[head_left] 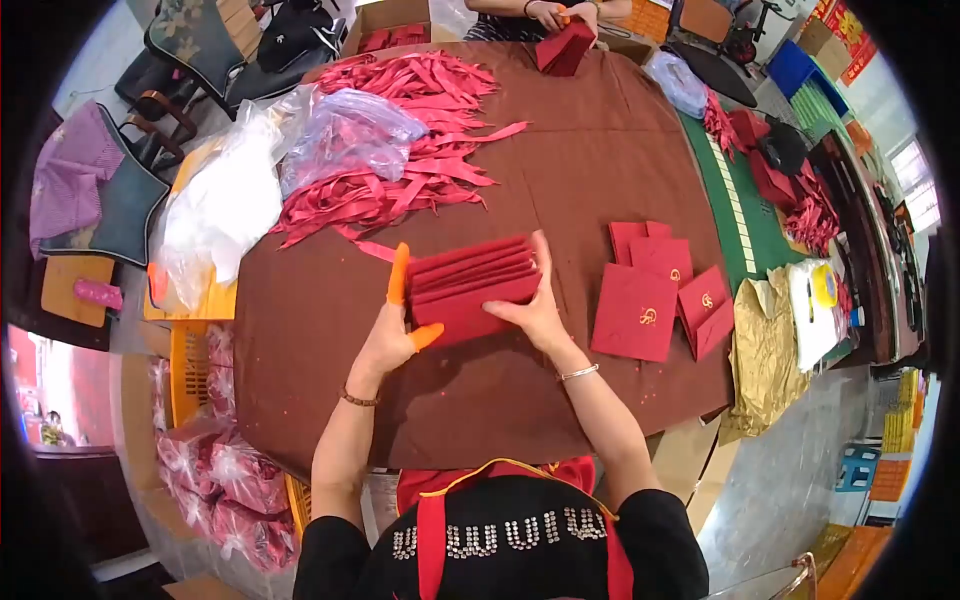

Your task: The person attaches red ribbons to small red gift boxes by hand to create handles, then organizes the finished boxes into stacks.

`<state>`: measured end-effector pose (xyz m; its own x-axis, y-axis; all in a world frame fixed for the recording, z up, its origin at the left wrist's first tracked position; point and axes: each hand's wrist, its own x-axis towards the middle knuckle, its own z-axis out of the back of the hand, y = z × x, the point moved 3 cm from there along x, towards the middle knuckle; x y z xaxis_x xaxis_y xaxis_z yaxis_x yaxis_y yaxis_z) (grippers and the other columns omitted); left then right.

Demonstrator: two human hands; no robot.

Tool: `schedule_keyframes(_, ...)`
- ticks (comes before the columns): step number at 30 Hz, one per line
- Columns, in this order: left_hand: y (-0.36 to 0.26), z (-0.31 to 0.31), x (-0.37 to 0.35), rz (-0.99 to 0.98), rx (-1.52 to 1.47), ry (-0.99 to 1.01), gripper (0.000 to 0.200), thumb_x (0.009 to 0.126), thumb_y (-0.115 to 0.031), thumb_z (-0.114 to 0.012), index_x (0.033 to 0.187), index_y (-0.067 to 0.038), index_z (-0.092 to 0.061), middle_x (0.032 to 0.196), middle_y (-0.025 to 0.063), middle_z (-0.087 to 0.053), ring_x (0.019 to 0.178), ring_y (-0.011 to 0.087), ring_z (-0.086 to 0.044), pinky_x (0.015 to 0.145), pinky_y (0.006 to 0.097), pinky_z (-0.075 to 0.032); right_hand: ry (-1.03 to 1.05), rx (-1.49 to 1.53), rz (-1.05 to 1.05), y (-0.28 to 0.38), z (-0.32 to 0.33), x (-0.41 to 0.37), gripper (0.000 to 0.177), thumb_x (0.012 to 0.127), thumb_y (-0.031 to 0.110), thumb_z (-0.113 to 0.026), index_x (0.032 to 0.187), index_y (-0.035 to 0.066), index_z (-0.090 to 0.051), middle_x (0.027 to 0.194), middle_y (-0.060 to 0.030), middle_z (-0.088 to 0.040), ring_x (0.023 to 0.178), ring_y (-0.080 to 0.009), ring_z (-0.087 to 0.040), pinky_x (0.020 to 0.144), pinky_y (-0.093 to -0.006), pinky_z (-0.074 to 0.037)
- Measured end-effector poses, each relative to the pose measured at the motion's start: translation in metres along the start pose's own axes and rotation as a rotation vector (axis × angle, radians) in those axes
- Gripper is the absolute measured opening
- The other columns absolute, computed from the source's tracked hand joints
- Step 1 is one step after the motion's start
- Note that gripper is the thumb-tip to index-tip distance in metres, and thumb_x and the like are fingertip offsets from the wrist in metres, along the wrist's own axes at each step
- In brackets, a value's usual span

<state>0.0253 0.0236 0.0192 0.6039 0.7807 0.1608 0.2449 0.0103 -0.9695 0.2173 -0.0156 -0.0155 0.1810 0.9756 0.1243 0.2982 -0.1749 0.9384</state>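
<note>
Between my two hands stands a stack of red folded bags [474, 290], held over the brown tablecloth. My left hand [396, 318], with orange covers on the thumb and a finger, grips the stack's left end. My right hand [532, 305] holds the right end, its thumb across the front bag. To the right lie several loose red bags [633, 312], some with gold lettering. Red ribbons [440, 150] are heaped at the back left, partly under a clear plastic bag [350, 138].
White plastic [222, 205] lies at the table's left edge, gold wrapping [768, 355] at the right. Across the table a person's hands [570, 15] hold a red item [563, 50]. Bagged red goods [225, 480] stand at lower left; a green surface [735, 205] adjoins at right.
</note>
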Motion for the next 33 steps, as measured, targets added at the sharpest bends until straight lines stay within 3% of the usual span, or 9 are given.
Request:
schedule_keyframes(4, 0.022, 0.016, -0.016, 0.056, 0.423, -0.046, 0.100, 0.068, -0.002, -0.074, 0.145, -0.014, -0.012, 0.136, 0.0124, -0.040, 0.125, 0.0227, -0.040, 0.104, 0.0363, -0.032, 0.086, -0.190, 0.026, -0.024, 0.005, -0.005, 0.094, 0.062, 0.003, -0.081, 0.136, 0.005, -0.023, 0.130, -0.0088, -0.040, 0.118, -0.0183, -0.045, 0.100, -0.0352, -0.038)
schedule_keyframes(5, 0.033, 0.018, -0.022, 0.136, 0.400, -0.092, 0.087, 0.067, -0.005, -0.076, 0.139, -0.009, -0.028, 0.136, 0.0123, -0.040, 0.126, 0.0226, -0.039, 0.105, 0.0369, -0.031, 0.058, -0.188, -0.004, -0.025, 0.004, -0.007, 0.089, 0.060, 0.004, -0.083, 0.130, 0.005, -0.027, 0.126, -0.0085, -0.043, 0.116, -0.0175, -0.045, 0.099, -0.0345, -0.039)
schedule_keyframes(10, 0.057, 0.010, -0.033, 0.043, 0.550, -0.096, 0.067, 0.068, -0.001, -0.075, 0.127, -0.003, -0.045, 0.127, 0.0089, -0.050, 0.117, 0.0227, -0.048, 0.100, 0.0367, -0.037, -0.068, -0.162, 0.026, -0.025, -0.014, -0.013, 0.090, 0.060, 0.007, -0.084, 0.129, 0.005, -0.026, 0.122, -0.0094, -0.045, 0.116, -0.0171, -0.045, 0.098, -0.0344, -0.040)
schedule_keyframes(15, 0.044, 0.016, -0.028, -0.064, 0.297, -0.384, 0.056, 0.069, 0.005, -0.074, 0.118, 0.003, -0.046, 0.108, 0.0117, -0.060, 0.097, 0.0190, -0.059, 0.085, 0.0310, -0.048, -0.111, -0.073, 0.029, -0.004, -0.019, -0.022, 0.088, 0.063, 0.009, -0.082, 0.131, 0.003, -0.027, 0.123, -0.0097, -0.045, 0.115, -0.0174, -0.045, 0.099, -0.0335, -0.038)
schedule_keyframes(17, 0.029, 0.005, -0.020, -0.078, 0.273, -0.425, 0.054, 0.071, 0.003, -0.073, 0.118, 0.001, -0.047, 0.108, 0.0098, -0.059, 0.096, 0.0175, -0.057, 0.086, 0.0307, -0.046, 0.095, -0.321, 0.037, 0.012, -0.007, -0.014, 0.081, 0.069, 0.018, -0.079, 0.133, 0.001, -0.031, 0.125, -0.0116, -0.045, 0.117, -0.0209, -0.044, 0.101, -0.0349, -0.034)
schedule_keyframes(18, 0.029, 0.008, -0.019, -0.078, 0.278, -0.432, 0.053, 0.072, 0.002, -0.073, 0.118, 0.000, -0.048, 0.108, 0.0091, -0.059, 0.096, 0.0172, -0.057, 0.085, 0.0305, -0.046, 0.072, -0.766, 0.191, 0.024, 0.014, -0.015, 0.074, 0.073, 0.027, -0.075, 0.131, 0.000, -0.038, 0.127, -0.0137, -0.045, 0.120, -0.0259, -0.041, 0.104, -0.0365, -0.031)
schedule_keyframes(21, 0.049, 0.021, -0.015, 0.190, 0.139, -0.457, 0.050, 0.077, 0.004, -0.066, 0.123, 0.000, -0.045, 0.109, 0.0076, -0.058, 0.099, 0.0175, -0.056, 0.087, 0.0299, -0.045, -0.305, -1.333, 0.288, 0.080, 0.070, -0.042, 0.063, 0.070, 0.028, -0.075, 0.122, 0.003, -0.049, 0.123, -0.0155, -0.048, 0.114, -0.0328, -0.043, 0.095, -0.0412, -0.034)
schedule_keyframes(24, 0.051, 0.025, -0.011, 0.230, 0.078, -0.469, 0.047, 0.079, 0.001, -0.065, 0.122, 0.000, -0.046, 0.109, 0.0074, -0.058, 0.097, 0.0165, -0.056, 0.087, 0.0299, -0.045, -0.486, -1.487, 0.128, 0.067, 0.111, -0.083, 0.062, 0.068, 0.025, -0.075, 0.123, 0.010, -0.050, 0.129, -0.0144, -0.041, 0.118, -0.0333, -0.038, 0.096, -0.0460, -0.032)
schedule_keyframes(33, 0.054, 0.020, -0.009, 0.239, 0.060, -0.453, 0.042, 0.081, 0.000, -0.063, 0.120, 0.000, -0.047, 0.109, 0.0066, -0.058, 0.097, 0.0146, -0.056, 0.084, 0.0286, -0.046, -0.332, -1.754, 0.173, 0.025, 0.095, -0.098, 0.052, 0.071, 0.028, -0.070, 0.119, 0.015, -0.055, 0.140, -0.0156, -0.033, 0.124, -0.0351, -0.034, 0.096, -0.0508, -0.029)
